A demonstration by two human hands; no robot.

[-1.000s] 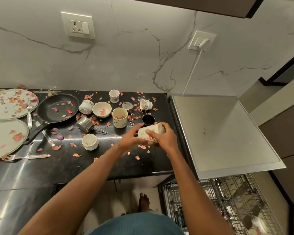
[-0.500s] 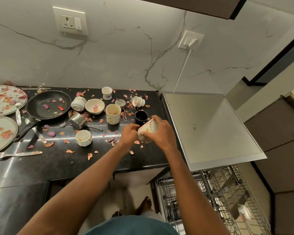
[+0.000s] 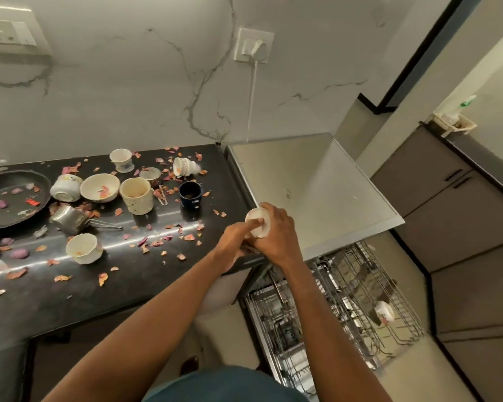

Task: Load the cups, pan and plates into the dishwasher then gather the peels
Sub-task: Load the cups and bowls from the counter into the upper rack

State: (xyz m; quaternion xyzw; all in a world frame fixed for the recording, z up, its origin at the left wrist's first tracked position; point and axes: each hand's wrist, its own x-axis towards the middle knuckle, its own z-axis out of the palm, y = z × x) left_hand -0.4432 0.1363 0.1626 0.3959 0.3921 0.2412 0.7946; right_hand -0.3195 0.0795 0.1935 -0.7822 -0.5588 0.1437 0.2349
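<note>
White cup gripped between fingers of right hand and left hand, above desk edge; body hidden, motion-blurred.

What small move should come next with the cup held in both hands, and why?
Probably carry the white cup right and down into the dishwasher rack. Both the left hand and right hand hold it at the counter's edge, bottom up, and the rack stands pulled out just below with another cup already loaded.

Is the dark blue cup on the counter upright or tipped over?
Upright. The dark blue cup stands on its base on the black counter, round mouth facing up.
</note>
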